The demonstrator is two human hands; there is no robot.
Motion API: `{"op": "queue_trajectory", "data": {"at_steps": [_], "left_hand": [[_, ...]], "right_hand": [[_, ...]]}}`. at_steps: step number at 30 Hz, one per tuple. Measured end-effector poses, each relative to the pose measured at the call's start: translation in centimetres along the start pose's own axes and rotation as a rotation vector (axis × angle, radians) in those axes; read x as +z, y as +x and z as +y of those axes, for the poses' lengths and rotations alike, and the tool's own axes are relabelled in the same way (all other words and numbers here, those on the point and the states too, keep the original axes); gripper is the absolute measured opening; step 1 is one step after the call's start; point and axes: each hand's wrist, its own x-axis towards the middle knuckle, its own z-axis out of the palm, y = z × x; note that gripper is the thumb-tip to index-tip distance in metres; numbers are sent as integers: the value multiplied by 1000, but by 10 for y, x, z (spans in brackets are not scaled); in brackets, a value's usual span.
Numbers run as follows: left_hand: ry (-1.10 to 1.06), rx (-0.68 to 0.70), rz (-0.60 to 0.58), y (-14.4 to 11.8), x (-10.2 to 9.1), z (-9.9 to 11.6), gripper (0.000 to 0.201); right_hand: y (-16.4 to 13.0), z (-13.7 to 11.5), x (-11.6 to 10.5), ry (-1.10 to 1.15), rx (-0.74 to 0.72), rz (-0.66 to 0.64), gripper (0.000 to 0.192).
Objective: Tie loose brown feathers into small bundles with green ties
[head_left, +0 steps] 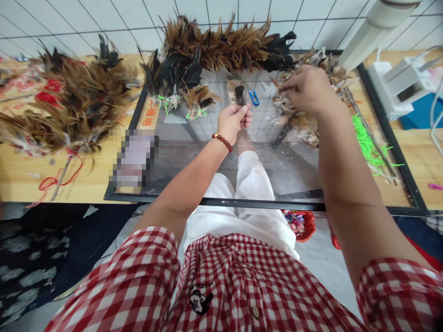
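Observation:
My left hand point(235, 119), with a beaded bracelet at its wrist, is closed in a pinch above the glass panel. A small dark feather point(239, 93) sticks up from its fingertips. Over a pile of loose brown feathers point(306, 125) on the right, my right hand point(305, 89) has its fingers drawn together; what is between them, if anything, is hidden. Blue thread snips point(254, 97) lie just beyond my left hand. Left of it rest small feather bunches point(198, 99) tied with bright green string.
A long row of brown and black feathers point(221, 44) spans the back. More feather bunches point(72, 99) cover the left tabletop, near a blurred phone-like object point(134, 159). Green strings point(367, 138) and thin sticks lie right. A white pole point(372, 34) and power adapters point(394, 87) stand back right.

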Motion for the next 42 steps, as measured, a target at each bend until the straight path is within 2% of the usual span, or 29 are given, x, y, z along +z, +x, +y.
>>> {"op": "queue_trajectory", "data": {"at_steps": [2,6,8,13,17,20,22,23,25,26,29,32,35,39,42], "left_hand": [[-6,6,-6,0,0,0,12],[-1,-12,-32,-3,1,1,12],[2,-28,-57,-4,1,3,14],[13,-52,-133,-6,0,5,15],[36,-57,-169,-7,-1,5,16],[53,-59,-198,-8,-1,5,17],[56,-52,-200,-9,0,5,18],[53,-46,-196,-9,0,5,18],[46,-32,-184,-9,1,4,18],[44,-27,-180,-9,1,4,18],[42,-21,-177,-8,2,4,18],[32,-20,-172,-9,2,4,18],[26,-24,-161,-8,2,4,20],[12,-33,-121,-7,2,5,18],[-13,-32,-73,-6,3,6,15]], "right_hand": [[-3,-11,-3,-30,-41,35,12],[-6,-32,8,395,30,-59,7],[-4,-37,18,434,65,-54,15],[-1,-38,35,294,83,2,27],[-1,-39,42,323,47,2,33],[-1,-37,39,329,-4,-25,28],[0,-30,31,242,-16,36,18],[1,-25,25,150,14,109,17],[1,-13,15,-74,127,240,20],[1,-6,11,-175,188,264,21],[3,5,12,-312,305,190,25],[6,6,26,-317,332,91,29],[8,3,31,-270,307,9,19],[5,1,11,-147,183,-19,7],[0,-4,-8,-121,69,-190,9]]}}
